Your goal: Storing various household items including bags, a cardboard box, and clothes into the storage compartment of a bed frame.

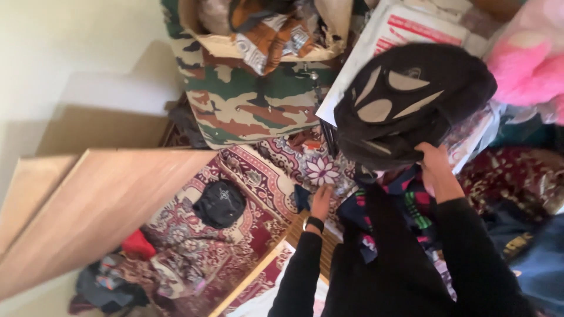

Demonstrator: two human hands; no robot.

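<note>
While right hand (437,167) grips black backpack (411,100), left hand (321,202) grip perhaps released, patterned carpet (247,188), wooden boards (100,205)

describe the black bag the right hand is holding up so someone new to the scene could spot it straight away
Start at the big camouflage bag at the top centre and look right of it. There the right hand lifts a rounded black backpack by its lower edge, in front of a white printed sack. Its beige curved panels set it apart from the plain small black pouch lying on the red patterned carpet.
</note>
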